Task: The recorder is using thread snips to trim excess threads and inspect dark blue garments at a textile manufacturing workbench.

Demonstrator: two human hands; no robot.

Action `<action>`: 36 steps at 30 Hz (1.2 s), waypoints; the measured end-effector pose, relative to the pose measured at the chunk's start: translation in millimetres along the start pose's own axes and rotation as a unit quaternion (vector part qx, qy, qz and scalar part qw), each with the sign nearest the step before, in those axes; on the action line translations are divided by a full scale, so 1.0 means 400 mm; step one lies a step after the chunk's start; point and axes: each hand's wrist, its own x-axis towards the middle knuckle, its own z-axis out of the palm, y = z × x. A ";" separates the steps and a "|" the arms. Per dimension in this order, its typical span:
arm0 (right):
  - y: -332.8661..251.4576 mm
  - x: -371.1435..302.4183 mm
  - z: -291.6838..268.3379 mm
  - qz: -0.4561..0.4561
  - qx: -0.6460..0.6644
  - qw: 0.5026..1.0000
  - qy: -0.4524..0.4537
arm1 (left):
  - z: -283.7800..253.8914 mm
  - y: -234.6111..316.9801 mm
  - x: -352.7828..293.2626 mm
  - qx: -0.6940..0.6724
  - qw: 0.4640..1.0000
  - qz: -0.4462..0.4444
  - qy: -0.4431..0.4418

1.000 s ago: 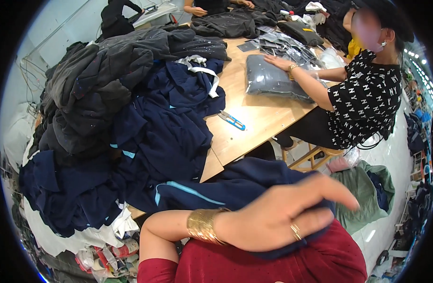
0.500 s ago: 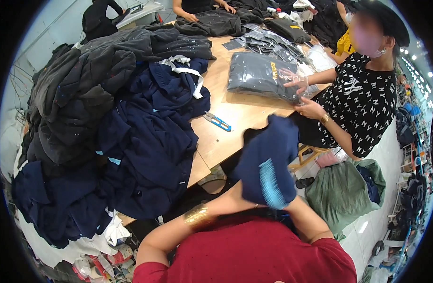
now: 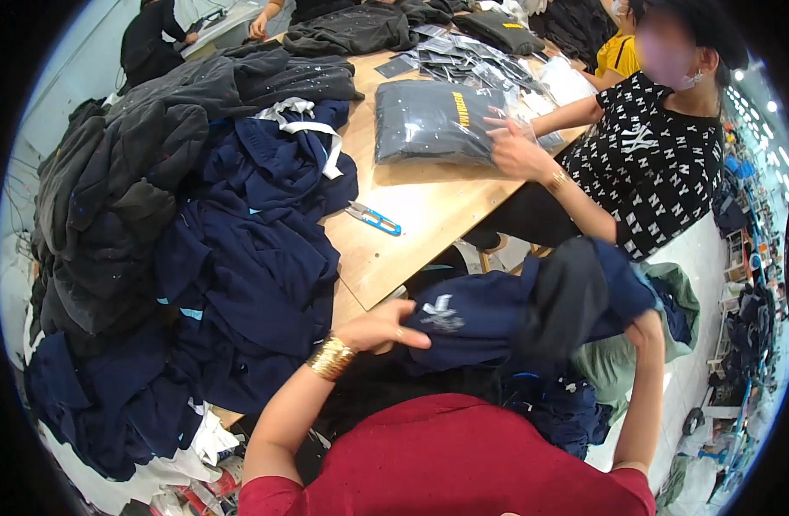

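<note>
A navy garment (image 3: pixel 476 318) is stretched between my hands above my lap, with a white print near its left end and a blurred dark patch in its middle. My left hand (image 3: pixel 379 328) closes its fingers and thumb on the left end. At the other end, my right hand (image 3: pixel 645 328) grips the fabric, its fingers partly hidden. Beyond the left hand, blue-handled thread snips (image 3: pixel 376 219) lie on the wooden table (image 3: pixel 394 258). A heap of navy garments (image 3: pixel 248 284) with light blue patches covers the table's left side.
A larger pile of dark grey garments (image 3: pixel 119 198) rises at far left. Across the table, a masked person (image 3: pixel 648 155) has hands at a plastic-bagged garment (image 3: pixel 429 125). Flat dark packets (image 3: pixel 463 62) lie behind it. A green sack (image 3: pixel 605 365) stands right, beside more navy fabric (image 3: pixel 549 408).
My hands have moved apart, spreading the bunched garment sideways; its print now shows. The other person's hands have shifted on the bagged garment. The whole view has shifted slightly.
</note>
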 end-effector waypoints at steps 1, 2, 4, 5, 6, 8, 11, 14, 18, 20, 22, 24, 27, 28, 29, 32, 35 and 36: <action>0.046 0.051 -0.052 0.059 -0.050 0.997 0.031 | -0.009 -0.055 0.001 -0.180 0.980 0.070 0.056; 0.048 0.056 -0.030 0.145 -0.009 0.989 -0.010 | -0.071 -0.107 -0.017 -0.246 0.963 0.027 0.108; 0.063 0.039 -0.046 0.166 0.018 0.985 -0.034 | -0.171 -0.202 -0.021 -0.451 0.869 0.197 0.052; 0.055 0.026 -0.032 0.186 0.050 0.980 -0.052 | -0.145 -0.180 -0.011 -0.363 0.911 0.151 0.122; 0.076 0.018 0.004 0.169 0.100 0.978 -0.064 | -0.107 -0.154 0.006 -0.268 0.939 0.103 0.189; 0.108 -0.057 0.204 0.144 0.108 0.976 -0.121 | -0.009 -0.117 0.063 -0.094 0.992 0.021 0.085; 0.070 -0.158 0.443 0.160 -0.008 0.955 -0.251 | 0.124 -0.222 0.199 0.219 0.954 0.154 0.136; -0.004 -0.167 0.452 0.087 0.025 0.951 -0.296 | 0.226 -0.256 0.279 0.454 0.834 0.202 0.240; -0.066 -0.199 0.407 -0.126 0.021 0.925 -0.357 | 0.208 -0.216 0.304 0.226 0.955 0.117 0.152; -0.087 -0.211 0.436 -0.076 0.036 0.935 -0.343 | 0.203 -0.187 0.307 0.237 0.909 0.247 0.236; -0.156 -0.236 0.429 -0.173 0.054 0.928 -0.326 | 0.218 -0.142 0.353 0.236 0.900 0.264 0.253; -0.237 -0.184 0.464 -0.256 0.082 0.904 -0.332 | 0.189 -0.110 0.362 0.189 0.897 0.284 0.280; -0.293 -0.298 0.227 -0.389 0.102 0.861 -0.313 | 0.132 -0.040 0.351 -0.015 0.945 0.187 0.266; -0.304 -0.303 0.242 -0.429 0.119 0.839 -0.313 | 0.103 -0.072 0.365 -0.140 0.959 0.137 0.207; -0.320 -0.307 0.356 -0.473 0.130 0.819 -0.298 | 0.105 -0.041 0.339 -0.261 0.948 0.121 0.137; -0.344 -0.250 0.307 -0.505 0.127 0.854 0.003 | 0.070 0.004 0.191 -0.498 0.856 0.140 -0.021; -0.259 -0.130 0.195 -0.479 -0.088 0.823 0.293 | 0.030 -0.090 0.059 -0.541 0.816 0.202 -0.027; -0.176 -0.047 0.155 -0.425 -0.315 0.784 0.324 | 0.006 -0.145 0.069 -0.516 0.844 0.146 0.023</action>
